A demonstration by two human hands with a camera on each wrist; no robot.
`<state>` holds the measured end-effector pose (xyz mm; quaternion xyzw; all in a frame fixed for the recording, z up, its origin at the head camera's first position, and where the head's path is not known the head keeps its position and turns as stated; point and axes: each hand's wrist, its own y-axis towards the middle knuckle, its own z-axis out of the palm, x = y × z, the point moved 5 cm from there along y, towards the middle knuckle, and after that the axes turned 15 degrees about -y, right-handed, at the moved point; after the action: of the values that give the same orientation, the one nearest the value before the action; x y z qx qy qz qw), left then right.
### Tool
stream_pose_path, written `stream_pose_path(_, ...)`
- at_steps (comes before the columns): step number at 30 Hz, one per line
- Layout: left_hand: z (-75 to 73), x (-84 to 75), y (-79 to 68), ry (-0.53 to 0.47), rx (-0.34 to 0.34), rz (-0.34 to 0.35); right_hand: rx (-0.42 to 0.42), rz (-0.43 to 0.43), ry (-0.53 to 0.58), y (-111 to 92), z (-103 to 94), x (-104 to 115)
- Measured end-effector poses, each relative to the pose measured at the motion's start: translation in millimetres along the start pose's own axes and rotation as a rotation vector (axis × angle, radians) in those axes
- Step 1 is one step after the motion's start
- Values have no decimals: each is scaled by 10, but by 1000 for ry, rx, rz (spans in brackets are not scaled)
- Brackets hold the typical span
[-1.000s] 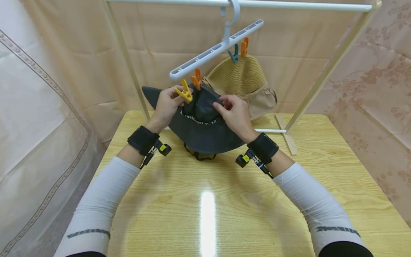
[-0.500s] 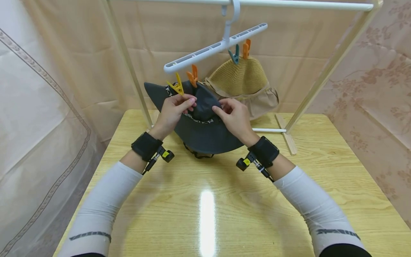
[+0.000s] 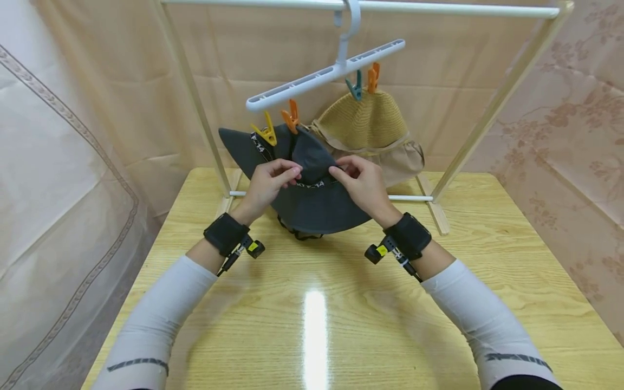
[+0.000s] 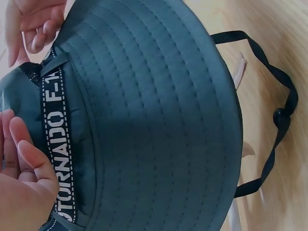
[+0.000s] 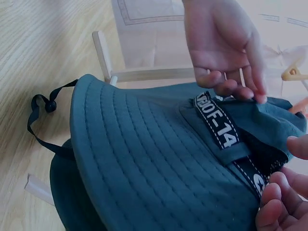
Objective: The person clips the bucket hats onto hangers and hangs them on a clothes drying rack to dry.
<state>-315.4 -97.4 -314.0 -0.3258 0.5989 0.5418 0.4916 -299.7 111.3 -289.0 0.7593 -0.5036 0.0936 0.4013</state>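
A dark sun hat (image 3: 322, 208) with a lettered band hangs from the white hanger (image 3: 312, 84), held by a yellow clip (image 3: 266, 132) and an orange clip (image 3: 291, 116). My left hand (image 3: 270, 184) pinches at the folded crown, thumb and index fingertips close together. On the crown's other side, my right hand (image 3: 363, 184) pinches the cloth between thumb and fingers. Between the hands, the right wrist view shows the crown (image 5: 274, 122) with its black mesh patch. Below the brim dangles a black chin cord (image 4: 279, 115).
Behind to the right hangs a straw hat (image 3: 365, 122) with a beige cloth brim, under a teal clip (image 3: 356, 86) and another orange clip (image 3: 373, 78). A rack with a white top bar (image 3: 439, 8) and wooden legs stands on the wooden table (image 3: 341, 325).
My left hand has left the yellow clip and moved down and right to the crown. The right hand keeps its hold, shifting slightly right and down. The hanger has swung a little.
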Motion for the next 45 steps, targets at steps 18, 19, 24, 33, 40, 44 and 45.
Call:
stream_pose_path(18,-4,105,-130,91,20,26,134,59,48,-44,-102,-261)
stream_pose_path(19,1,112,-135,91,24,21,131,65,49,-52,-114,-273)
stream_pose_path(24,36,160,-168,99,51,15,100,75,70,-90,-191,-351)
stream_pose_path(33,66,216,-196,127,87,1,81,137,95,-191,-334,-611)
stream_pose_path(40,103,297,-221,152,132,-61,107,234,155,-268,-315,-792)
stream_pose_path(44,89,346,-242,174,137,-76,115,245,179,-297,-249,-829)
stream_pose_path(45,81,355,-250,183,134,-79,120,244,184,-306,-230,-830)
